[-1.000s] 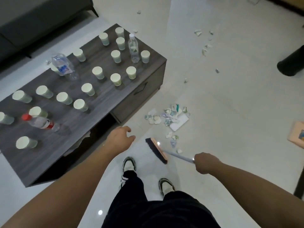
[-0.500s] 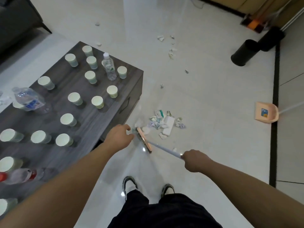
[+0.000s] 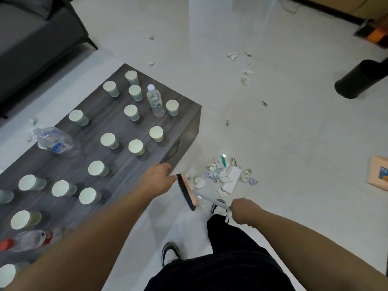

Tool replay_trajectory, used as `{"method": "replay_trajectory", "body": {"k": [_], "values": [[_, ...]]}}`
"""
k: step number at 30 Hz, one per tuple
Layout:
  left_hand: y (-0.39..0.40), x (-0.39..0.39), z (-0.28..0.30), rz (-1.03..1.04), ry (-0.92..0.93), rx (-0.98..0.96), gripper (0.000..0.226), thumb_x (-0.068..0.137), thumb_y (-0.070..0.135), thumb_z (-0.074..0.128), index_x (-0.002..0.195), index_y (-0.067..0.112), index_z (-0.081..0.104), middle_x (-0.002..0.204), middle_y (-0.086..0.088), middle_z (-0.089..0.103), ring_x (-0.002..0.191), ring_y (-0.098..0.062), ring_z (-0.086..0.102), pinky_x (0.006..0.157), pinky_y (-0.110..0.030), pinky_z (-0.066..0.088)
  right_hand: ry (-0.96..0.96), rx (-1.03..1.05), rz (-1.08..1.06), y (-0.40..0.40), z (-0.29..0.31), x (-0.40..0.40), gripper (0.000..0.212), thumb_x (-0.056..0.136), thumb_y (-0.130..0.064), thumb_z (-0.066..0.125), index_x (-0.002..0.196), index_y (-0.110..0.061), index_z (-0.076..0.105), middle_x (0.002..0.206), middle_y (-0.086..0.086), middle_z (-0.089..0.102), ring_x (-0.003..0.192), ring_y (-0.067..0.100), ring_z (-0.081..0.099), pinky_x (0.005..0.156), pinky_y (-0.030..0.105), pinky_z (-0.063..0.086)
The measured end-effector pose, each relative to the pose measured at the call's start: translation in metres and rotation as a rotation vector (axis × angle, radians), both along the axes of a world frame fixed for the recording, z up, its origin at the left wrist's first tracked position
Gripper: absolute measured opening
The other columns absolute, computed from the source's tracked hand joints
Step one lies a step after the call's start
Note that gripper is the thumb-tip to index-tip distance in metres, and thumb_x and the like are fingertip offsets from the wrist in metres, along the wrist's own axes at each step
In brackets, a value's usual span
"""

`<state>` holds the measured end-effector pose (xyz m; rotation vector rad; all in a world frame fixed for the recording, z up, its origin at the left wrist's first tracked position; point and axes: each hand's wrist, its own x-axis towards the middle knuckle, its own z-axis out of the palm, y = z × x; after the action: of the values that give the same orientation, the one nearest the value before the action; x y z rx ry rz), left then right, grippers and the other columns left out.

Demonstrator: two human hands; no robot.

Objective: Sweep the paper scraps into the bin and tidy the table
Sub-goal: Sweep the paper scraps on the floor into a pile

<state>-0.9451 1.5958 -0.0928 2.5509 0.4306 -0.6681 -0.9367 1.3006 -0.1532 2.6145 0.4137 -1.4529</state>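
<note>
My right hand (image 3: 244, 211) grips the white handle of a broom (image 3: 187, 192) whose orange head with dark bristles stands on the floor beside the table's near corner. Just right of the head lies a pile of paper scraps (image 3: 224, 175). More scraps (image 3: 244, 75) are scattered farther off on the white floor. My left hand (image 3: 157, 179) hovers with loosely curled fingers over the table corner, next to the broom head, holding nothing. The dark wooden table (image 3: 117, 156) carries several paper cups (image 3: 136, 147) and plastic bottles (image 3: 155, 101). A black bin (image 3: 360, 79) stands at the far right.
An orange dustpan (image 3: 379, 175) lies on the floor at the right edge. A grey sofa (image 3: 31, 38) fills the upper left. My shoes (image 3: 169, 253) and dark trousers are at the bottom, one foot near the broom handle. A dark skirting line runs along the far wall.
The broom head has swung from near my feet to the table corner and then pulled slightly back, left of the pile. My view panned right then back left. My left hand stayed by the corner.
</note>
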Motion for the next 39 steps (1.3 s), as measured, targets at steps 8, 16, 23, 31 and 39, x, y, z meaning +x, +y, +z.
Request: {"method": "replay_trajectory", "body": {"k": [8,16,23,31,39], "values": [[-0.035,0.096,0.011,-0.008,0.055,0.035,0.039,0.09,0.045,0.057,0.119,0.019,0.057,0.122,-0.007,0.058,0.11,-0.025,0.055,0.088,-0.035,0.045,-0.084,-0.065,-0.002,-0.078,0.015,0.154,0.032,0.09,-0.02,0.052,0.121,-0.016,0.06,0.087,-0.004,0.053,0.063,0.01,0.051,0.049,0.022,0.039],[-0.081,0.203,0.012,-0.197,0.015,0.044,0.048,0.09,0.046,0.058,0.129,0.017,0.055,0.129,-0.009,0.056,0.118,-0.027,0.053,0.093,-0.034,0.042,-0.284,-0.073,-0.116,-0.121,0.031,0.201,0.027,0.092,-0.016,0.045,0.112,-0.017,0.063,0.071,-0.005,0.042,0.071,0.016,0.054,0.062,0.028,0.045],[-0.131,0.28,0.012,-0.519,-0.021,-0.046,0.049,0.09,0.046,0.058,0.131,0.019,0.054,0.129,-0.007,0.057,0.112,-0.022,0.056,0.093,-0.032,0.045,-0.308,-0.08,-0.653,-0.126,0.04,0.169,0.025,0.087,-0.022,0.053,0.108,-0.013,0.063,0.074,-0.004,0.05,0.071,0.019,0.055,0.06,0.027,0.042],[-0.17,0.32,0.023,-0.993,-0.057,-0.05,0.047,0.09,0.044,0.059,0.13,0.02,0.056,0.13,-0.007,0.056,0.118,-0.024,0.053,0.094,-0.032,0.04,-0.12,0.056,-1.697,-0.062,0.047,0.044,0.005,0.083,-0.017,0.048,0.083,-0.012,0.046,0.08,0.015,0.058,0.049,0.019,0.053,0.039,0.019,0.04],[-0.21,0.29,0.022,-1.27,-0.027,-0.07,0.048,0.09,0.045,0.059,0.131,0.021,0.055,0.135,-0.005,0.055,0.121,-0.023,0.052,0.094,-0.03,0.04,-0.115,0.083,-2.419,-0.003,0.037,-0.028,0.015,0.086,0.0,0.047,0.073,-0.003,0.051,0.062,0.013,0.055,0.046,0.022,0.051,0.044,0.023,0.04]]}}
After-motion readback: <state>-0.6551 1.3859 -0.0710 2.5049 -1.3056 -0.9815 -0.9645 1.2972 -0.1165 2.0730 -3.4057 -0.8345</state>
